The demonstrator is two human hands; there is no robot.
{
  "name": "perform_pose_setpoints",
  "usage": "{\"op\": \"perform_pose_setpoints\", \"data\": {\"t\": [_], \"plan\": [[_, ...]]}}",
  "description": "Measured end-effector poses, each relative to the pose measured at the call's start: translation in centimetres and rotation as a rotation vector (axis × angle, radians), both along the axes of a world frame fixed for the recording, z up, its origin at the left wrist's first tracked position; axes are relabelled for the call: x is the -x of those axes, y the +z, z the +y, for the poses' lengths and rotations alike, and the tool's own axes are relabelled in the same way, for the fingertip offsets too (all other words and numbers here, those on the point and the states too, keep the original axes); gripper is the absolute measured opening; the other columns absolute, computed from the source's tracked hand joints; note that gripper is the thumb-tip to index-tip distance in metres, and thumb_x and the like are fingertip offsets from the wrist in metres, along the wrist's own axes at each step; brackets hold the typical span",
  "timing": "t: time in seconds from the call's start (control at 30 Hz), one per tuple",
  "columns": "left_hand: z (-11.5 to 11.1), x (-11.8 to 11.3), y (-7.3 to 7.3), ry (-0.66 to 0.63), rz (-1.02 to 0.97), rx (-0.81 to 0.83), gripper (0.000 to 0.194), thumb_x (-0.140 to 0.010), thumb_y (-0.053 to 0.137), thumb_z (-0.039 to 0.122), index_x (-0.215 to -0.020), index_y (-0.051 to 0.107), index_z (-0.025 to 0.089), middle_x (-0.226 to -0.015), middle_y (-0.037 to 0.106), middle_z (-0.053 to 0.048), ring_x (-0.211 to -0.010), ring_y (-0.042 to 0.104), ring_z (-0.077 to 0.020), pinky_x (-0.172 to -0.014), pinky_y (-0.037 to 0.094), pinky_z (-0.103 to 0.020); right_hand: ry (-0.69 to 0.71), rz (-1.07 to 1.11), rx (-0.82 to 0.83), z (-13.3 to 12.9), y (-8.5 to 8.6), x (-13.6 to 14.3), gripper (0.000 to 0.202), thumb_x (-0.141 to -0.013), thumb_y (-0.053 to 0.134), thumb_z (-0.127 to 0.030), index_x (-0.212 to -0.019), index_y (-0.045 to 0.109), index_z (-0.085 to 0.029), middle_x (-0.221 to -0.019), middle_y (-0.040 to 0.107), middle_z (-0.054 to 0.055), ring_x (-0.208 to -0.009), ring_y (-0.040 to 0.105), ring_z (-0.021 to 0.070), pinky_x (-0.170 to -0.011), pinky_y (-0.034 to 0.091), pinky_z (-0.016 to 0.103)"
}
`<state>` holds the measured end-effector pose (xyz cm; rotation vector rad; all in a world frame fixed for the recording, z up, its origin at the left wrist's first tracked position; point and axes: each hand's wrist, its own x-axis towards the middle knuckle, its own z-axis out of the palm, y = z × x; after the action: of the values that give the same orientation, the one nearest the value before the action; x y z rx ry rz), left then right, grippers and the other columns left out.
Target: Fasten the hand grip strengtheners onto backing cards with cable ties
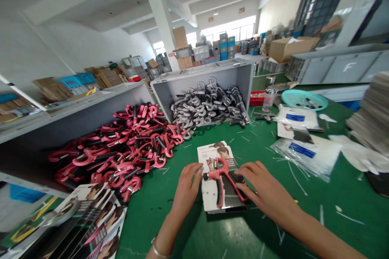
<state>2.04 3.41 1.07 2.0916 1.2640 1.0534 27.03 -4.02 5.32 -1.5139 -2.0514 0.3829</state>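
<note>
A red hand grip strengthener (224, 178) with black handle pads lies on a small stack of printed cards (209, 199) on the green table. My right hand (264, 184) has its fingers and thumb around the strengthener's right handle. At the left edge of the cards is my left hand (187, 186), its fingers stretched forward and the thumb a little apart. It holds nothing that I can see. The card under the strengthener has small holes and a printed picture, partly covered.
Red hand grips (133, 141) spill from a grey crate (75, 113) at left; grey ones fill another crate (243, 83). More printed cards (112, 214) lie front left. Plastic bags (306, 149), loose white ties (296, 178), a glass (269, 99) and a turquoise tray (319, 95) lie right.
</note>
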Motion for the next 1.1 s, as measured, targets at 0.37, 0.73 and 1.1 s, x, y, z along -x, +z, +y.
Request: {"op": "perform_pose_setpoints", "data": {"t": [0.37, 0.73, 1.1], "plan": [[3.2, -4.6, 0.8, -0.149, -0.133, 0.109, 0.011, -0.087, 0.063, 0.026, -0.089, 0.072, 0.021, -0.091, 0.071, -0.003, -0.093, 0.061, -0.0197, -0.089, 0.045, -0.033, 0.022, 0.268, 0.008, 3.6, -2.6, 3.4, 0.013, -0.094, 0.057, -0.028, -0.092, 0.07, -0.026, -0.102, 0.06, 0.005, -0.106, 0.052, 0.0235, -0.094, 0.043, 0.04], [2.0, -4.5, 0.0, -0.124, -0.119, 0.055, 0.007, -0.088, 0.064, 0.026, -0.086, 0.069, 0.022, -0.088, 0.07, -0.003, -0.093, 0.059, -0.0204, -0.09, 0.043, -0.035, 0.021, 0.459, 0.096, 4.7, -3.2, 2.9, 0.023, -0.096, 0.05, -0.034, -0.085, 0.066, -0.023, -0.139, 0.051, 0.005, -0.133, 0.037, 0.0259, -0.111, 0.028, 0.049], [1.6, -4.5, -0.2, -0.135, -0.178, 0.045, 0.009, -0.089, 0.063, 0.026, -0.088, 0.071, 0.022, -0.095, 0.072, -0.004, -0.097, 0.061, -0.0207, -0.095, 0.042, -0.037, 0.025, 0.396, 0.118, 4.8, -3.6, 3.1, 0.022, -0.094, 0.052, -0.036, -0.086, 0.067, -0.022, -0.144, 0.049, 0.006, -0.135, 0.035, 0.0266, -0.112, 0.028, 0.052]]}}
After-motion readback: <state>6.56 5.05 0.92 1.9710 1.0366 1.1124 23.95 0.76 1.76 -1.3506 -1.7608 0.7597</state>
